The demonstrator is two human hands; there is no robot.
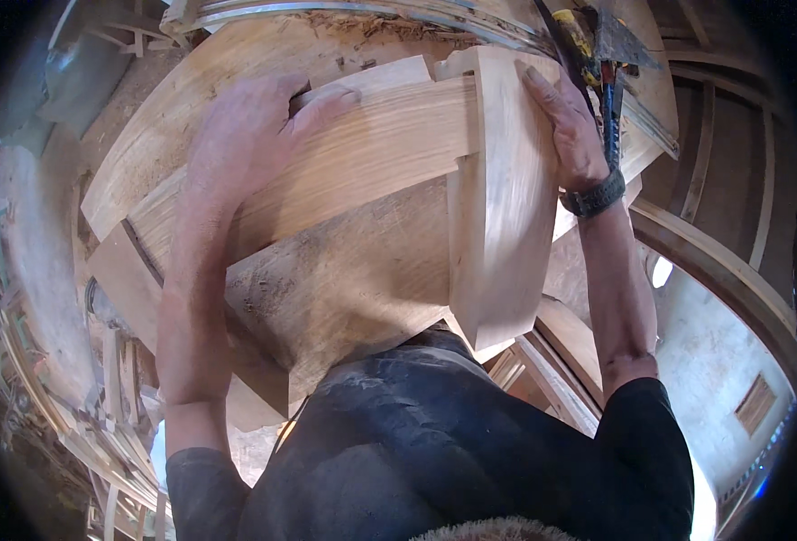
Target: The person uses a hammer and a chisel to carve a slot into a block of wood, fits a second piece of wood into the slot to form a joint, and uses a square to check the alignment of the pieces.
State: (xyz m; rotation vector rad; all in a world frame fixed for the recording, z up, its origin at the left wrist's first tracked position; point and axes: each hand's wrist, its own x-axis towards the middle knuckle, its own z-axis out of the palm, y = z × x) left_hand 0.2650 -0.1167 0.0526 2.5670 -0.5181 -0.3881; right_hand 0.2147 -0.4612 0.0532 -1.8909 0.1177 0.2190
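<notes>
A wide, pale wooden board (380, 144) lies across the front of me, its right end meeting a thick wooden post (506, 207) at a joint. My left hand (249, 135) is closed over the board's far edge, thumb stretched along it; the other fingers are mostly hidden. On the right, my right hand (568, 126) grips the far end of the post, its thumb on the upper face and a dark watch (594, 195) on the wrist. The left end of the board rests near another wooden piece (123, 261), partly covered by my forearm.
A dusty wooden worktop (353, 261) lies under the board. Beyond the right hand are a dark-bladed tool (622, 45), a blue-and-black handle (611, 117) and a yellow item (574, 32). Wood shavings (371, 32) lie at the far edge; stacked timber strips (110, 460) stand at lower left.
</notes>
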